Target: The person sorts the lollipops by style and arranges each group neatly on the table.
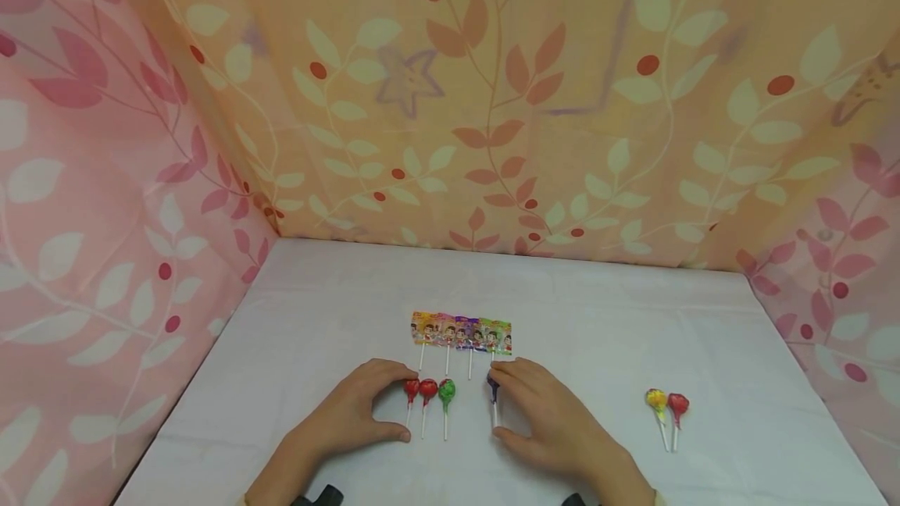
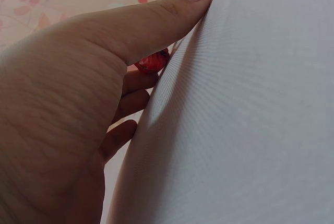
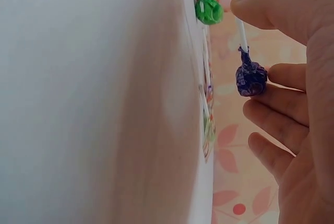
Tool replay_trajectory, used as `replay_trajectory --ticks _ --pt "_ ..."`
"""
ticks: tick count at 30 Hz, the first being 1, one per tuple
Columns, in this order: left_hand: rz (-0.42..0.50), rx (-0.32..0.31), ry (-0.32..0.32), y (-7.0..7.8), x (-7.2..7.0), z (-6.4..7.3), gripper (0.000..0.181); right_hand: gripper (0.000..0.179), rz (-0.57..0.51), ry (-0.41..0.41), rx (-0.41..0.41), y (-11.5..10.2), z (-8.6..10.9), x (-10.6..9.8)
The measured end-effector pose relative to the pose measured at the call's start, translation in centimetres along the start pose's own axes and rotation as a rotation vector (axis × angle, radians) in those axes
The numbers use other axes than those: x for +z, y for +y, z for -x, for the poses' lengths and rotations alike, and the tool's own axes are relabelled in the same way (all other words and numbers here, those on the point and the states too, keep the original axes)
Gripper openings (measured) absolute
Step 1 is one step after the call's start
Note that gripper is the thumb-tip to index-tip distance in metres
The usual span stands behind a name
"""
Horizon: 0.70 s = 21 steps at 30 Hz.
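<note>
My right hand [image 1: 551,420] holds a purple-wrapped lollipop [image 3: 251,78] lengthwise, thumb at its white stick and fingers at the candy; the right wrist view shows it clear of the table. On the left, my left hand [image 1: 355,404] spans a red lollipop [image 1: 411,387], fingertips at the candy and thumb by the stick's end. Beside that lie a second red lollipop [image 1: 428,389] and a green lollipop [image 1: 446,390], sticks toward me. Behind this row, several flat lollipops in printed wrappers [image 1: 448,329] lie side by side, their edges overlapping.
Off to the right on the white-covered table [image 1: 337,279] lie a yellow lollipop [image 1: 656,399] and another red lollipop [image 1: 678,404], close together. Leaf-patterned cloth [image 1: 485,100] hangs behind the table and along both sides.
</note>
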<state>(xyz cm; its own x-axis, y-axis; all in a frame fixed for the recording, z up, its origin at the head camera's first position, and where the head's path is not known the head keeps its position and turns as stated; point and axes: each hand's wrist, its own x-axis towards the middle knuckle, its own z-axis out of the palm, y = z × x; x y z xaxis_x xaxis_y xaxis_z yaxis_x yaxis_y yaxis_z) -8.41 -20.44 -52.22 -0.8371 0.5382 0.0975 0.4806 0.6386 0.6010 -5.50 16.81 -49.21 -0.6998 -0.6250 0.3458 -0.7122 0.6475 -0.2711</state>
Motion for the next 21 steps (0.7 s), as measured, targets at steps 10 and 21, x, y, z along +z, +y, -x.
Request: replay_trajectory --ticks 10,21 --pt "-0.005 0.009 0.001 0.0 -0.1 0.0 0.084 0.076 -0.041 -0.035 0.019 -1.1 -1.4 0.9" --pt "0.006 0.015 0.005 0.1 -0.1 -0.1 0.084 0.076 -0.046 0.024 -0.036 -1.5 -2.1 2.3"
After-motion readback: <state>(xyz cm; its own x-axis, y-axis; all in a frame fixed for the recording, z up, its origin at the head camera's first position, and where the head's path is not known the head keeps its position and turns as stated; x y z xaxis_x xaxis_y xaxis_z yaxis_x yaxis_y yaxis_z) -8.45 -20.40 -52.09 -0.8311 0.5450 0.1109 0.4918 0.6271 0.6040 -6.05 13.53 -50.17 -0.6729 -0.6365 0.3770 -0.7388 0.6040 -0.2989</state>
